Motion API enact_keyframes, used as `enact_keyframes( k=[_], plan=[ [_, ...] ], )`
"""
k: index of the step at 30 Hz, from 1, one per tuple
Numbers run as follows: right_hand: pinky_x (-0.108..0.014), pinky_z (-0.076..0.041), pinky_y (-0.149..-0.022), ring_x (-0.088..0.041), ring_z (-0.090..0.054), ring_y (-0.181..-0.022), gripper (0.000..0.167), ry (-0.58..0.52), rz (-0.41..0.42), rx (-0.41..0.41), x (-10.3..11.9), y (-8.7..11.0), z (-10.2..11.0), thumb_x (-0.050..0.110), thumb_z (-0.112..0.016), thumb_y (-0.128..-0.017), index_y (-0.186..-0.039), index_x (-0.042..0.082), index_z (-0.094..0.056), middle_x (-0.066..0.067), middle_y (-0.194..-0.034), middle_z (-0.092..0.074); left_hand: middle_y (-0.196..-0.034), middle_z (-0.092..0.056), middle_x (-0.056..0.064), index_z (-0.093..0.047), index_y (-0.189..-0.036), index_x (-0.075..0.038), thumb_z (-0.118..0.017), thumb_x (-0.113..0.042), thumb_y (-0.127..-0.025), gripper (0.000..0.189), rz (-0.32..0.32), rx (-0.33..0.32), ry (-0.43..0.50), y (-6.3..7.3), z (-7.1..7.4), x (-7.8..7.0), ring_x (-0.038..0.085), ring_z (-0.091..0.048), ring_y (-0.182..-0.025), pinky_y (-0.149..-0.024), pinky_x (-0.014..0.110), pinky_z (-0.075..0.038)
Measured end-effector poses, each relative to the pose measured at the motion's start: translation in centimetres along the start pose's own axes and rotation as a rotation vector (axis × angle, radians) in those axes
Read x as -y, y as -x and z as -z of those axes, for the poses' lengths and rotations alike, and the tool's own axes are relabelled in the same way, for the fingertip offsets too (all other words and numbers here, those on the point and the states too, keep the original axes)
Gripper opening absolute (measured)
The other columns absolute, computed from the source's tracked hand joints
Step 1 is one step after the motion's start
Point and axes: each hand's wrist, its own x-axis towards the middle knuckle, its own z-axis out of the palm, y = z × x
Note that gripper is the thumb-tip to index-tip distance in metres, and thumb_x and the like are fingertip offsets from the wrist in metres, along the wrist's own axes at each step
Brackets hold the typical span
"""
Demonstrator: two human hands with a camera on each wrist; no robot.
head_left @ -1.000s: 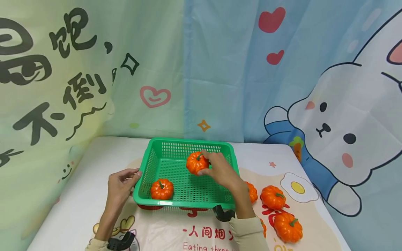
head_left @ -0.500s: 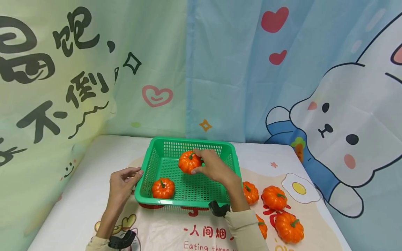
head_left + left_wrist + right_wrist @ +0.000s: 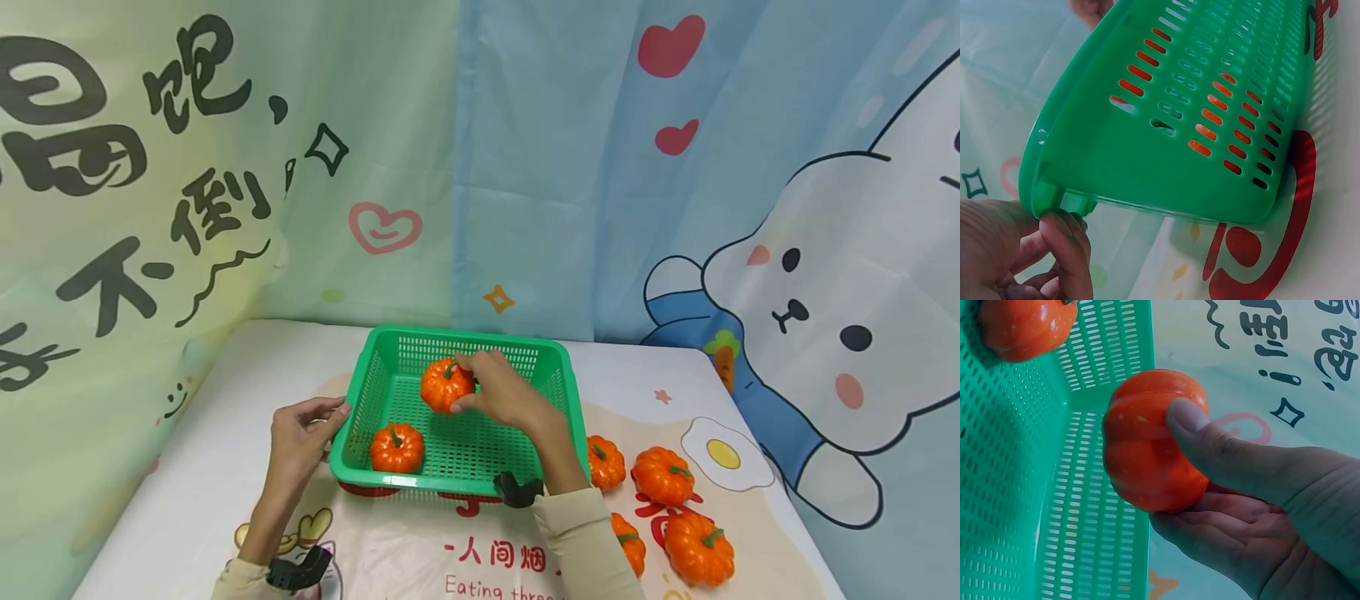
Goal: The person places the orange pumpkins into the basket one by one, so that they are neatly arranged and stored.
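Note:
A green plastic basket [image 3: 465,483] with slotted walls stands on the table. My left hand [image 3: 298,433] pinches its left rim between thumb and fingers; the left wrist view shows this grip at the basket's corner [image 3: 1116,187]. Over the basket's floor, my right hand [image 3: 504,392] holds a small orange pumpkin [image 3: 446,386] with a green stem. In the right wrist view the thumb [image 3: 1188,419] lies on that pumpkin's side and the fingers curl under it. Another orange pumpkin [image 3: 397,448] sits inside the basket at the front left corner.
Right of the basket, several more pumpkins lie on the table, among them one at the back [image 3: 663,476], one in front [image 3: 699,548] and one partly behind the right sleeve [image 3: 628,543]. A printed cloth [image 3: 390,550] covers the table; a patterned curtain [image 3: 525,167] hangs behind it.
My right hand has carried its pumpkin leftward over the basket. The left hand keeps its grip on the rim, and the whole scene has shifted slightly right in the head view.

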Motion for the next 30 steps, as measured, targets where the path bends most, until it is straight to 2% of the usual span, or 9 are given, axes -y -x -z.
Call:
enact_keyframes(
  k=[2, 5, 8, 14, 22, 26, 30],
  plan=[
    [-0.04, -0.064, -0.095, -0.024, -0.068, -0.107, 0.072, 0.006, 0.001, 0.008, 0.2, -0.3, 0.1, 0.014, -0.091, -0.089, -0.151, -0.004, -0.061, -0.015, -0.128, -0.079, -0.102, -0.082, 0.024, -0.078, -0.125, 0.006, -0.079, -0.017, -0.102, 0.032, 0.002, -0.001, 0.0, 0.0, 0.0, 0.0, 0.005, -0.073, -0.065, -0.048, 0.026, -0.061],
    [-0.043, -0.061, -0.102, -0.029, -0.064, -0.117, 0.073, 0.006, -0.021, 0.017, 0.5, -0.8, 0.0, 0.015, -0.091, -0.09, -0.153, -0.003, -0.06, -0.015, -0.132, -0.077, -0.102, -0.082, 0.024, -0.078, -0.124, 0.006, -0.079, -0.017, -0.102, 0.032, -0.001, -0.002, 0.005, 0.0, 0.0, 0.0, 0.006, -0.073, -0.065, -0.049, 0.026, -0.061],
    [-0.043, -0.059, -0.102, -0.032, -0.059, -0.12, 0.074, 0.019, -0.031, 0.024, 0.8, -1.2, -0.2, 0.017, -0.091, -0.09, -0.154, -0.002, -0.059, -0.014, -0.131, -0.076, -0.103, -0.082, 0.024, -0.077, -0.125, 0.006, -0.079, -0.017, -0.103, 0.033, -0.007, 0.001, 0.004, 0.0, 0.1, 0.1, 0.006, -0.073, -0.065, -0.049, 0.026, -0.061],
    [-0.04, -0.063, -0.095, -0.03, -0.062, -0.117, 0.072, 0.017, 0.003, 0.037, 0.8, -2.0, -0.7, 0.014, -0.092, -0.089, -0.151, -0.003, -0.061, -0.016, -0.131, -0.076, -0.098, -0.082, 0.022, -0.079, -0.122, 0.005, -0.079, -0.017, -0.102, 0.03, -0.011, -0.004, 0.006, 0.1, 0.1, 0.0, 0.006, -0.072, -0.063, -0.048, 0.026, -0.061],
    [-0.043, -0.061, -0.098, -0.031, -0.059, -0.114, 0.057, 0.032, 0.01, 0.061, 0.9, -3.0, -1.3, 0.015, -0.092, -0.089, -0.139, 0.001, -0.071, -0.012, -0.121, -0.076, -0.098, -0.082, 0.023, -0.078, -0.123, 0.007, -0.079, -0.017, -0.102, 0.031, -0.006, 0.001, 0.017, 0.1, 0.1, 0.0, 0.008, -0.073, -0.063, -0.048, 0.026, -0.06],
    [-0.043, -0.062, -0.099, -0.032, -0.059, -0.119, 0.061, 0.03, 0.009, 0.072, 0.9, -3.6, -1.6, 0.015, -0.092, -0.09, -0.145, 0.002, -0.068, -0.013, -0.127, -0.074, -0.099, -0.081, 0.025, -0.078, -0.122, 0.006, -0.079, -0.016, -0.103, 0.03, -0.009, -0.003, 0.034, 0.1, 0.1, 0.0, 0.007, -0.072, -0.062, -0.047, 0.025, -0.06],
    [-0.039, -0.061, -0.09, -0.028, -0.062, -0.107, 0.052, 0.05, 0.04, 0.072, 0.9, -4.1, -1.8, 0.014, -0.093, -0.088, -0.135, 0.003, -0.073, -0.01, -0.117, -0.075, -0.099, -0.081, 0.026, -0.079, -0.12, 0.007, -0.079, -0.015, -0.102, 0.028, -0.017, -0.008, 0.039, 0.1, -0.2, 0.0, 0.007, -0.072, -0.062, -0.048, 0.025, -0.06]
  ],
)
